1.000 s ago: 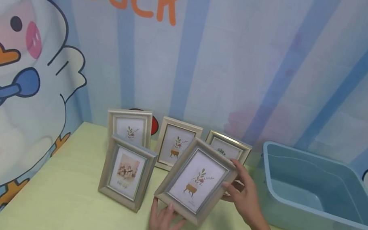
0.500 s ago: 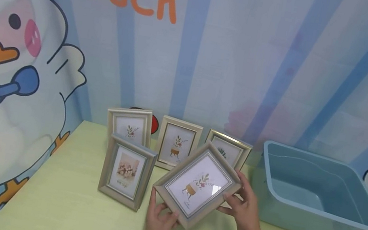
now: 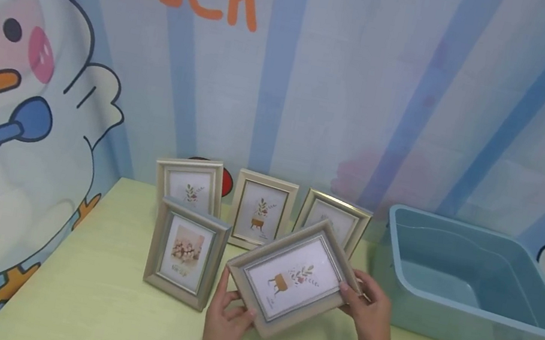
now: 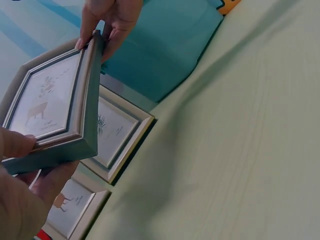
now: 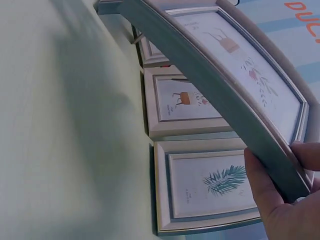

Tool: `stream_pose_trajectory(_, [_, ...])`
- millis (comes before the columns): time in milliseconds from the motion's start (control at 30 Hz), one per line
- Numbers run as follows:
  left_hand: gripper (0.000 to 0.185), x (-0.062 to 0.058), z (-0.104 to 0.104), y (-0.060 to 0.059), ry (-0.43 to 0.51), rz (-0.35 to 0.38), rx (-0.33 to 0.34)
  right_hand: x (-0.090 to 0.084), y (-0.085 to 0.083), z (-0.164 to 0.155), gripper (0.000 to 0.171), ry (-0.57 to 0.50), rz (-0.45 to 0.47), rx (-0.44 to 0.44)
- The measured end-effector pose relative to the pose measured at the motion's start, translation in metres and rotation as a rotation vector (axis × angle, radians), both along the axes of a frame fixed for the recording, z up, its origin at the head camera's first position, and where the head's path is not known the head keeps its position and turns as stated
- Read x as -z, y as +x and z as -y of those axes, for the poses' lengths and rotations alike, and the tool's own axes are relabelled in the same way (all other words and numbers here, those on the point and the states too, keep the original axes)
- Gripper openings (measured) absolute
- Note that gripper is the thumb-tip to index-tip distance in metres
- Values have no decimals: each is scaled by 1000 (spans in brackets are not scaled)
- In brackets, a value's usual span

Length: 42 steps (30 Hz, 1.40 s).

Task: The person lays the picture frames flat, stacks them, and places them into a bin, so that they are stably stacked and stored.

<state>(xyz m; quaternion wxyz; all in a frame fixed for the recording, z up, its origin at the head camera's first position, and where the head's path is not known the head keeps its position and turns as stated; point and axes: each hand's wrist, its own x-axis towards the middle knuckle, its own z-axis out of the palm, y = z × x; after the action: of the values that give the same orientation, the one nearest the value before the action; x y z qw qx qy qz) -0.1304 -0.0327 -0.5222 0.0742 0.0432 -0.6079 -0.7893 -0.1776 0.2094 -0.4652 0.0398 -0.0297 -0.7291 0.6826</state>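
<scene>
Nearest, a picture frame [image 3: 293, 277] gripped at both ends above the pale green table [image 3: 105, 311], turned to landscape and tilted face-up. Left hand [image 3: 223, 322] curled round the lower left corner, thumb on the front moulding, fingers underneath. Right hand [image 3: 372, 318] pinching the right end, thumb [image 5: 267, 187] on the front edge, fingers behind. Print of a small bench and a sprig showing through the glass.

Best handled, as a judgement: grip kept on the moulding and off the glass, both ends level, frame held clear of the standing ones before any turn or lowering, no swing of the near corner toward its neighbour.

Just left of the held frame, a standing frame [image 3: 185, 252] with a beige photo, upright on the table. Behind, three more in a row against the wall: left rear frame [image 3: 188, 187], middle rear frame [image 3: 261, 212], and right rear frame [image 3: 334, 220] with a green leaf print, partly hidden behind the held one. Off to the right, a blue plastic tub [image 3: 471, 287], nothing visible inside. Farthest, a striped backdrop [image 3: 321, 81] with a cartoon duck and the word DUCK.
</scene>
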Motion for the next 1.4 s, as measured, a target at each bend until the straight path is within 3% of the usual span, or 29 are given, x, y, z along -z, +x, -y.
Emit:
stream_pose_trajectory(167, [99, -1, 10, 2, -114, -20, 36, 5, 4, -4, 41, 44, 44, 21])
stream_pose_trajectory(267, [96, -3, 15, 3, -188, -40, 51, 6, 6, -8, 38, 134, 81, -8])
stream_pose_trajectory(400, [93, -7, 20, 4, -268, -39, 85, 0, 6, -15, 41, 300, 120, -134])
stream_pose_trajectory(500, [91, -8, 23, 4, -319, -52, 115, -8, 4, -18, 48, 336, 133, -238])
stream_pose_trajectory(667, [89, -8, 25, 6, -386, -87, 143, -16, 1, -17, 44, 349, 173, -299])
stream_pose_trajectory(833, [88, -7, 28, 8, -436, -112, 161, -14, 4, -16, 37, 333, 213, -323])
stream_pose_trajectory(1067, [90, -8, 32, 10, -481, -108, 168, -10, 6, -18, 44, 278, 206, -363])
stream_pose_trajectory(1200, [88, -6, 30, 8, -564, -131, 158, -5, 10, -18, 46, 263, 194, -335])
stream_pose_trajectory(1400, [73, -6, 26, 7, -677, -271, 123, 5, 21, -13, 43, 239, 168, -238])
